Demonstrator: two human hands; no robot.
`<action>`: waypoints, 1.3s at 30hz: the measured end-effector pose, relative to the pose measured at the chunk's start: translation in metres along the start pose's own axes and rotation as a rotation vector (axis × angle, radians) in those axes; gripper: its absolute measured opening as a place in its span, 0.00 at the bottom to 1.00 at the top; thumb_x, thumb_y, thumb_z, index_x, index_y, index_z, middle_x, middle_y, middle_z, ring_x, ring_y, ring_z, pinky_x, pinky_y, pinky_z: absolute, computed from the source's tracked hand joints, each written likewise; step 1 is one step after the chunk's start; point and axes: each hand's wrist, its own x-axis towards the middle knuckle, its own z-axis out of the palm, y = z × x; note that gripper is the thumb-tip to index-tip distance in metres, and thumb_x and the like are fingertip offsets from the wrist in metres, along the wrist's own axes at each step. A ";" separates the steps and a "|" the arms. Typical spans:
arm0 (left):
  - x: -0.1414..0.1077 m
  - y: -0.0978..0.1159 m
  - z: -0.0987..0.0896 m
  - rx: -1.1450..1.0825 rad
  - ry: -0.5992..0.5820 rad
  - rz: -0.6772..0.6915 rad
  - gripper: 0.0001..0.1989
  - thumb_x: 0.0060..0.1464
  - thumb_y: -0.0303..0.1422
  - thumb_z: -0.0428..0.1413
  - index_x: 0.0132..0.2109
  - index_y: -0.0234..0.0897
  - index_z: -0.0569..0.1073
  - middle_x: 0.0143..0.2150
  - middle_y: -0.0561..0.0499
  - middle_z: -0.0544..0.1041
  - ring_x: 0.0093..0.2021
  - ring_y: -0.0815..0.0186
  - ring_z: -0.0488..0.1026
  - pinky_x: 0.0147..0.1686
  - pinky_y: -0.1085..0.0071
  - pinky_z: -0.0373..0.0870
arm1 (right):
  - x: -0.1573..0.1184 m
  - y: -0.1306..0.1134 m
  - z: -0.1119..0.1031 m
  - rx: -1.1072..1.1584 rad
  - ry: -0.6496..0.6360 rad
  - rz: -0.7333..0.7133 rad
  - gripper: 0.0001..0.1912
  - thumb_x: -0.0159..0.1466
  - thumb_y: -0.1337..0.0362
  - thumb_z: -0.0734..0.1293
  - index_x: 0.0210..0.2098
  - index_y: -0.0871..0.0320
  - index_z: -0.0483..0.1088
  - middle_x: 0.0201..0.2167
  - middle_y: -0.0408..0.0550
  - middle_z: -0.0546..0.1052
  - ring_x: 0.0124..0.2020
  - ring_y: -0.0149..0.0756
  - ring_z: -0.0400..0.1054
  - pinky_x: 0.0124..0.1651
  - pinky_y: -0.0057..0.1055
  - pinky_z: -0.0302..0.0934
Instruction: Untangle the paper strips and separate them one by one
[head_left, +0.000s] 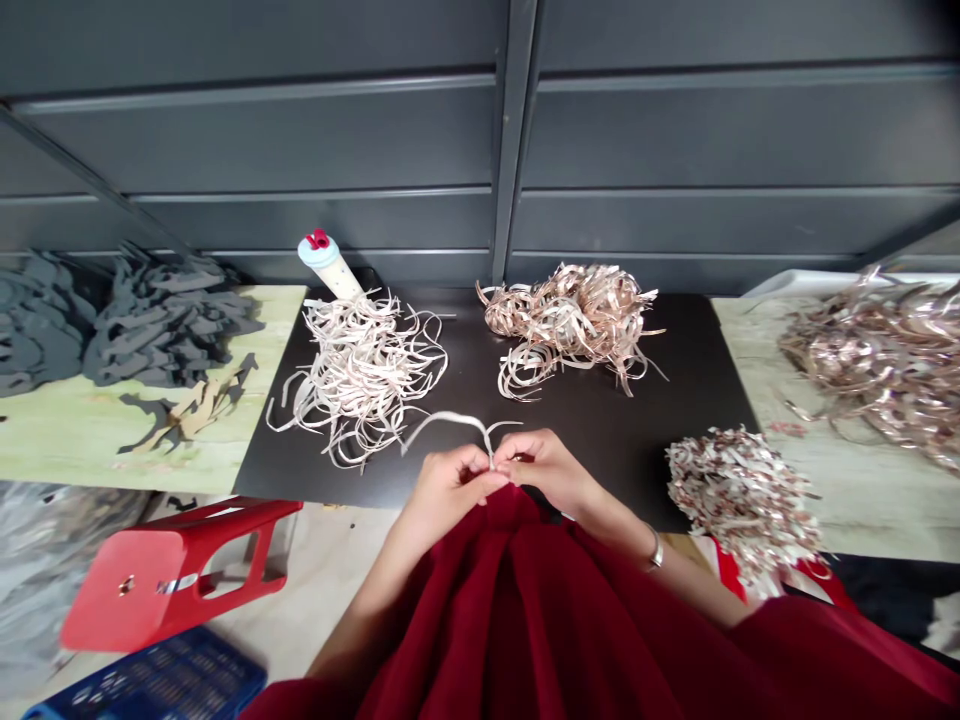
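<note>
My left hand (459, 482) and my right hand (541, 464) meet at the front edge of the black board, fingertips pinched together. Between them they grip a thin pale strip (454, 418), whose long end arcs up and to the left and whose short end points right. Where the fingers close, the strip is mostly hidden. Beyond my left hand lies a tangled heap of whitish strips (371, 365). A heap of shiny rose-gold strips (577, 315) lies farther back on the right.
A white tumbler (334, 270) leans behind the whitish heap. To the left are dark grey cut pieces (169, 325), a red stool (150, 575) and a blue crate (161, 685). Bundled strips (742, 495) overhang the right edge, near more rose-gold strips (892, 360). A grey panelled wall (337, 140) stands behind.
</note>
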 end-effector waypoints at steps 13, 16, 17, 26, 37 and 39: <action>-0.006 0.007 0.000 0.002 -0.039 0.157 0.16 0.59 0.36 0.49 0.28 0.35 0.75 0.32 0.48 0.80 0.34 0.65 0.76 0.38 0.71 0.69 | -0.001 0.009 -0.024 0.210 -0.258 -0.051 0.13 0.54 0.57 0.73 0.25 0.62 0.73 0.23 0.43 0.71 0.24 0.28 0.62 0.29 0.26 0.55; -0.008 0.002 0.005 0.021 0.076 0.249 0.17 0.59 0.32 0.49 0.24 0.34 0.73 0.40 0.46 0.80 0.40 0.63 0.76 0.41 0.70 0.70 | -0.001 0.011 -0.035 0.079 -0.258 -0.083 0.13 0.56 0.57 0.72 0.27 0.62 0.74 0.26 0.45 0.72 0.27 0.30 0.64 0.32 0.27 0.58; -0.009 0.001 0.006 0.060 0.116 0.292 0.16 0.58 0.30 0.49 0.24 0.35 0.73 0.42 0.45 0.80 0.41 0.63 0.76 0.42 0.70 0.70 | -0.001 0.011 -0.037 0.040 -0.263 -0.081 0.13 0.57 0.56 0.70 0.28 0.62 0.75 0.27 0.46 0.73 0.29 0.31 0.65 0.34 0.27 0.59; -0.012 -0.006 0.016 0.490 0.308 0.613 0.10 0.55 0.23 0.50 0.29 0.35 0.73 0.44 0.42 0.79 0.41 0.64 0.77 0.42 0.71 0.73 | 0.000 -0.002 -0.017 -0.230 -0.099 -0.105 0.23 0.54 0.45 0.68 0.26 0.62 0.74 0.23 0.46 0.74 0.25 0.32 0.66 0.30 0.27 0.60; -0.011 -0.017 0.016 -0.215 0.247 0.250 0.14 0.57 0.35 0.53 0.26 0.36 0.77 0.42 0.46 0.78 0.41 0.63 0.75 0.43 0.69 0.69 | -0.002 -0.004 -0.027 -0.162 -0.255 -0.102 0.18 0.63 0.53 0.64 0.28 0.62 0.72 0.26 0.46 0.72 0.28 0.31 0.65 0.34 0.27 0.58; -0.009 -0.019 0.013 -0.279 0.119 0.198 0.16 0.55 0.38 0.55 0.23 0.34 0.76 0.38 0.45 0.78 0.39 0.62 0.74 0.43 0.69 0.68 | -0.002 -0.005 -0.027 -0.239 -0.285 -0.149 0.18 0.64 0.54 0.63 0.28 0.63 0.72 0.26 0.46 0.73 0.28 0.31 0.65 0.33 0.27 0.58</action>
